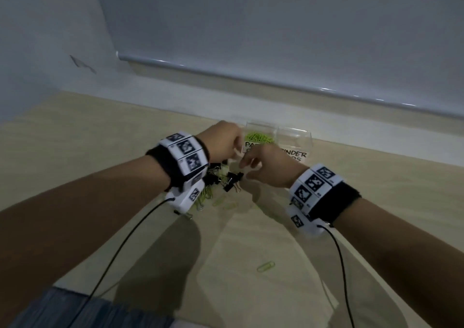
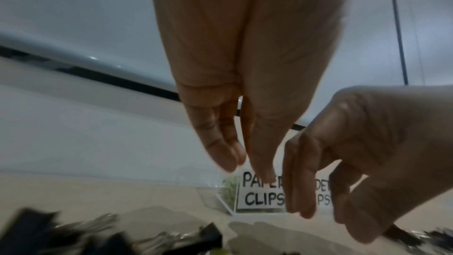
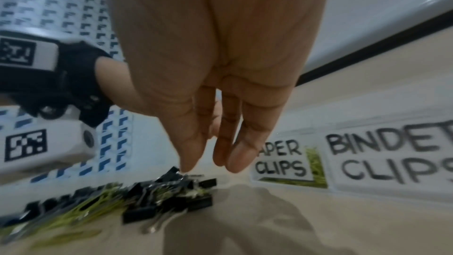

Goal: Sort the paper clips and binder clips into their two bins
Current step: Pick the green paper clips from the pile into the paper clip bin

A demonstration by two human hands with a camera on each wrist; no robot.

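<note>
A mixed pile [image 1: 221, 180] of black binder clips [image 3: 169, 197] and green paper clips [image 3: 81, 210] lies on the table before two clear bins. The left bin, labelled PAPER CLIPS [image 1: 261, 136], holds green paper clips. The right bin, labelled BINDER CLIPS [image 1: 296, 143], shows nothing inside. My left hand [image 2: 245, 166] hangs over the pile's far side, fingers straight and close to the thumb, nothing visible between them. My right hand [image 3: 208, 166] points down beside it, its thumb tip [image 3: 186, 166] touching the topmost binder clip [image 3: 175, 174].
One green paper clip [image 1: 266, 267] lies alone on the table [image 1: 100, 139] nearer to me. A few more paper clips [image 1: 227, 203] are scattered just in front of the pile. A low ledge and wall run right behind the bins. Wrist cables trail back from both arms.
</note>
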